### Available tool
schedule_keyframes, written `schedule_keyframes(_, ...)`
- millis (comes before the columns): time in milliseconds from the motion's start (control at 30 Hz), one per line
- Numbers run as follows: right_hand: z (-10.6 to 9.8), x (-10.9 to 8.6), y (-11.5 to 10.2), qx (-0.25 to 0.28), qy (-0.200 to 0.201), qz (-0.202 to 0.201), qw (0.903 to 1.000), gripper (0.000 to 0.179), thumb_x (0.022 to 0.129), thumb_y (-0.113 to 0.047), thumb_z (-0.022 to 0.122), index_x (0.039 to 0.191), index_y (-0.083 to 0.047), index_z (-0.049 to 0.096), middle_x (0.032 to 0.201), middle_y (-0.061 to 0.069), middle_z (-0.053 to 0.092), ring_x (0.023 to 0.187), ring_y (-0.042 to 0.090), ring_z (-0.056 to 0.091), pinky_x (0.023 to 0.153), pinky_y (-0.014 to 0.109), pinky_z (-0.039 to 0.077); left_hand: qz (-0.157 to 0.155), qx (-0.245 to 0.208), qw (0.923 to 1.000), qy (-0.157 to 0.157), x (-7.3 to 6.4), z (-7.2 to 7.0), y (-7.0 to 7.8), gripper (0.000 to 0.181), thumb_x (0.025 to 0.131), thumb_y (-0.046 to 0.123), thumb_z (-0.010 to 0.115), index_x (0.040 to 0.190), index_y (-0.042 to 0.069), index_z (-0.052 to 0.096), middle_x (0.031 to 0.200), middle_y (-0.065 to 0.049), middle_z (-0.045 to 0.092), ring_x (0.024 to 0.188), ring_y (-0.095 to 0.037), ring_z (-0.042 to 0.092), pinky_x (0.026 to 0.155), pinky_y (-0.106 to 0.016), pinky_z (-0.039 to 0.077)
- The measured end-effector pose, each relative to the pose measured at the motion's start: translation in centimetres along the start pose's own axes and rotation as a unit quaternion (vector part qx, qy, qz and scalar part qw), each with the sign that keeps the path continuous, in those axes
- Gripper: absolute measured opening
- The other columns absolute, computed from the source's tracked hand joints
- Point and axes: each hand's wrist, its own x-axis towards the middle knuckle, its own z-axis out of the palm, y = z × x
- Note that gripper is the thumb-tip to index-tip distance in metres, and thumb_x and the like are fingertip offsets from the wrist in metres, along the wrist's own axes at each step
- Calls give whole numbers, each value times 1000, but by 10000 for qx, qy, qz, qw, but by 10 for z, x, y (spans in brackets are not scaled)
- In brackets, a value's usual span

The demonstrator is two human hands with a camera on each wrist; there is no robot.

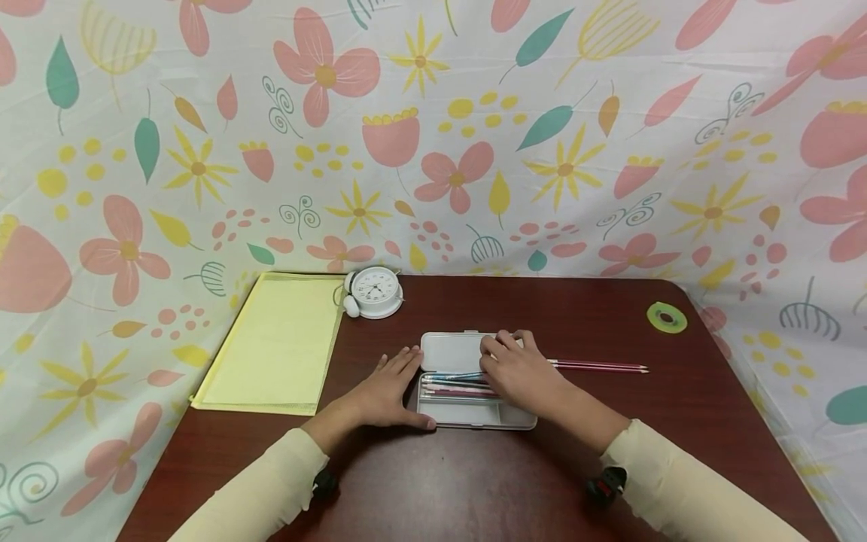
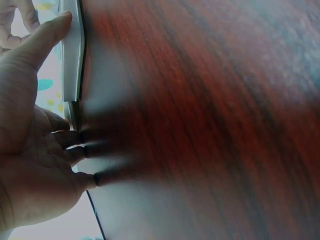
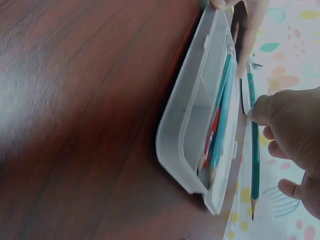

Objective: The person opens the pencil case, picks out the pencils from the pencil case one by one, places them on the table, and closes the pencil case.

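Note:
An opened white pencil case [image 1: 452, 412] lies on the table, its lid [image 1: 450, 352] folded back away from me. Several pencils [image 1: 455, 388] rest inside the tray. My left hand [image 1: 382, 391] spreads its fingers at the case's left end, with the thumb touching the front edge [image 2: 73, 60]. Over the case's right part, my right hand [image 1: 521, 373] pinches a green pencil [image 3: 255, 165], seen in the right wrist view above the case. Red pencils [image 1: 599, 366] stick out to the right beyond that hand; whether it touches them I cannot tell.
A yellow mesh zip pouch [image 1: 271, 342] lies at the left, and a white alarm clock [image 1: 375, 292] is beside it near the back edge. A green ring-shaped roll [image 1: 667, 318] lies at the back right. Flowered cloth [image 1: 457, 113] hangs behind the brown table [image 1: 440, 482].

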Motion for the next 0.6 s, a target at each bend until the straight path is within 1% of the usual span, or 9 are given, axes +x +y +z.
schedule_keyframes(233, -4, -16, 19, 66, 310, -48, 9995, 19, 93, -18, 90, 91, -15, 71, 113, 3, 61, 104, 26, 58, 91, 61, 57, 22, 18, 10000, -30, 0, 0, 0, 133, 85, 71, 85, 176, 2, 18, 185, -18, 19, 174, -38, 15, 138, -66, 15)
schedule_keyframes(467, -10, -41, 43, 319, 155, 233, 9991, 18, 93, -17, 90, 96, -15, 72, 118, 4, 61, 107, 27, 57, 93, 66, 53, 8, 16, 10000, -29, 1, 1, 0, 133, 85, 72, 85, 177, 2, 18, 185, -18, 19, 174, -37, 16, 138, -66, 15)
schedule_keyframes(600, -9, -57, 55, 400, 263, 331, 9983, 19, 90, -15, 92, 96, -16, 73, 119, 4, 61, 107, 28, 56, 92, 66, 51, 14, 9, 10000, -38, 1, 1, -1, 134, 85, 72, 85, 177, 2, 18, 186, -18, 19, 174, -37, 15, 138, -66, 15)
